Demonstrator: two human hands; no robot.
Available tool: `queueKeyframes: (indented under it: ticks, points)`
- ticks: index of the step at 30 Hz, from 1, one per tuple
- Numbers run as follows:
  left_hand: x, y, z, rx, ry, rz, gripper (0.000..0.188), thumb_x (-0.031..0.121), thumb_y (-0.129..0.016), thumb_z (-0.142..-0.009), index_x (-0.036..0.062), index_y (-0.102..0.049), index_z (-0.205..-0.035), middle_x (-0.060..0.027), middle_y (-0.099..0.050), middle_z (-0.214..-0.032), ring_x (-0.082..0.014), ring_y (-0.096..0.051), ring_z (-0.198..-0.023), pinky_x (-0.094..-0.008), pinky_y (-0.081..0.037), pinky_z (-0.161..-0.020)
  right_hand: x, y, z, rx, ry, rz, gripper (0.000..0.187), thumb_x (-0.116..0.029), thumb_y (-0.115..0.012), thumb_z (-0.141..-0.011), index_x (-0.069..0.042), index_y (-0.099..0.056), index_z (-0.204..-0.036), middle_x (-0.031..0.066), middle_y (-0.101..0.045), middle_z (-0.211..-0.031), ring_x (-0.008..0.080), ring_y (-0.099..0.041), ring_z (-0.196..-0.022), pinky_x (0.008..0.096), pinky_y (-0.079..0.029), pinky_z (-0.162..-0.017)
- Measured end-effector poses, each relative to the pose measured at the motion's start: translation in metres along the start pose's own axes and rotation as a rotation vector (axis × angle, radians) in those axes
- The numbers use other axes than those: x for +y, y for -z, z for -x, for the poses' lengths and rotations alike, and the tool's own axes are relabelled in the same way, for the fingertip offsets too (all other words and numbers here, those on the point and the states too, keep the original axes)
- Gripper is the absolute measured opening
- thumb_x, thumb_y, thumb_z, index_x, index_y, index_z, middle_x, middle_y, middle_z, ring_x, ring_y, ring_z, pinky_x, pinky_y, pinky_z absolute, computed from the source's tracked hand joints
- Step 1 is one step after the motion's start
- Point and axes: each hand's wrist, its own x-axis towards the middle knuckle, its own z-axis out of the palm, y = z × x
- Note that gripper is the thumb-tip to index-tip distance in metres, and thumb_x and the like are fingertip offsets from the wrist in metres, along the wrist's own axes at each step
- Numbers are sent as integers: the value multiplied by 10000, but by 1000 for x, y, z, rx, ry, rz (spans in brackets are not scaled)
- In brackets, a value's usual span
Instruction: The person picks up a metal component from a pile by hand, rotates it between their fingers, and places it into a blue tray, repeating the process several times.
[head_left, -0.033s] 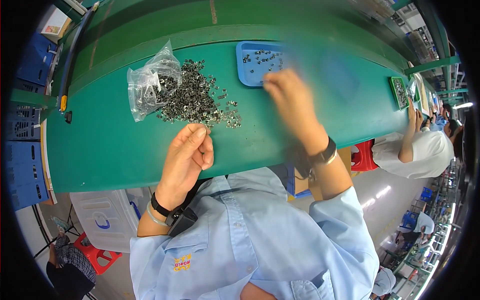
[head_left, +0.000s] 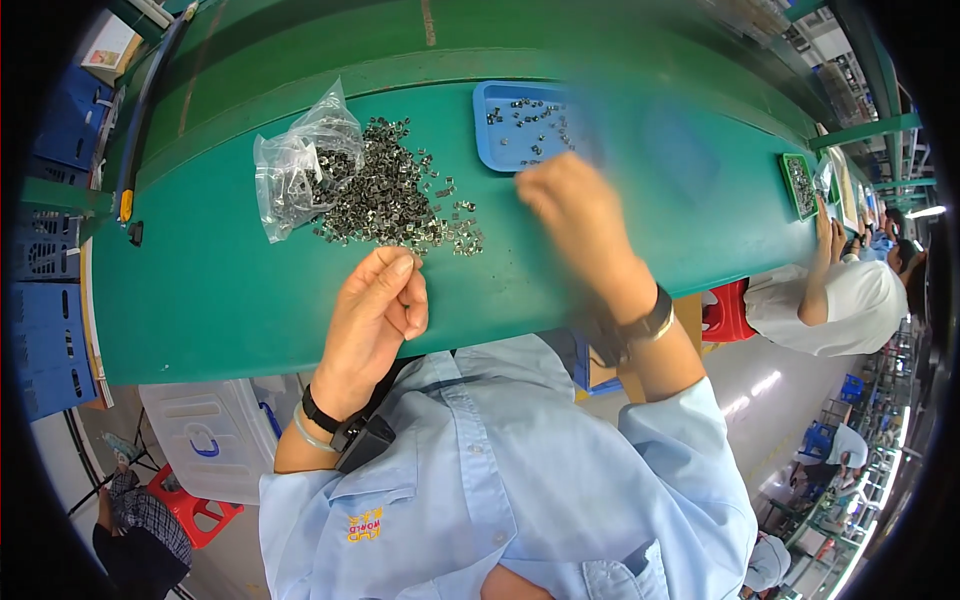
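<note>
A heap of small dark metal-and-black parts [head_left: 385,190] lies on the green tabletop, spilling from a clear plastic bag [head_left: 290,190]. At the heap's near edge is my left hand [head_left: 372,315], thumb and forefinger pinched together; whatever is between the tips is too small to make out. My right hand [head_left: 580,215], blurred by motion, hovers just in front of the blue tray [head_left: 487,150], right of the heap. Several of the small parts lie scattered in that tray. The right fingertips are smeared, so their grip does not show.
Along the back of the green table [head_left: 250,310] runs a raised green ledge [head_left: 400,70]. A green tray of parts [head_left: 798,185] stands at the far right by a co-worker in white [head_left: 835,305]. Below the table's left side sits a translucent lidded bin [head_left: 205,440].
My right hand has drawn back from the blue tray, toward me and slightly left. Another small part now shows near the tray's front edge. My left hand stays where it was.
</note>
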Motion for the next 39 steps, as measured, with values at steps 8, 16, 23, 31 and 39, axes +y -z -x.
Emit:
queueKeyframes:
  ticks: [8,16,23,31,39]
  points:
    - [-6,-6,-3,-10,46,-61,129,171,-533,-941,45,-547,-967,-30,-568,-700,-96,-499,-528,-218,-384,-448,-30,-21,37,-211,112,24,120,-134,-693,-763,-87,-628,-853,62,-585,-835,267,-562,-806,363,-453,-661]
    - [-13,-31,-6,-4,52,-221,168,199,-525,-950,36,-545,-987,-34,-589,-755,-75,-511,-564,-206,-384,-456,-55,-5,35,-29,64,-188,177,-77,-709,-743,-80,-583,-867,64,-591,-855,256,-572,-764,359,-443,-638]
    - [-8,-37,-5,-116,-7,-162,189,207,-511,-957,24,-551,-985,-47,-619,-826,-70,-515,-589,-201,-393,-476,-68,-3,43,64,121,-154,265,-68,-718,-733,-81,-540,-929,66,-597,-858,252,-574,-766,360,-442,-643]
    - [0,-26,-3,-219,2,-277,190,192,-503,-960,20,-574,-921,-43,-619,-828,-71,-523,-593,-195,-404,-491,-72,12,41,-59,116,-259,240,-59,-715,-736,-85,-559,-917,56,-597,-856,238,-581,-768,348,-445,-653]
    - [-4,-31,2,-167,-102,-421,203,188,-486,-968,7,-575,-949,-44,-604,-809,-74,-539,-606,-195,-418,-495,-67,4,43,-14,165,-303,219,-33,-703,-739,-92,-596,-920,48,-599,-857,227,-588,-787,323,-458,-654]
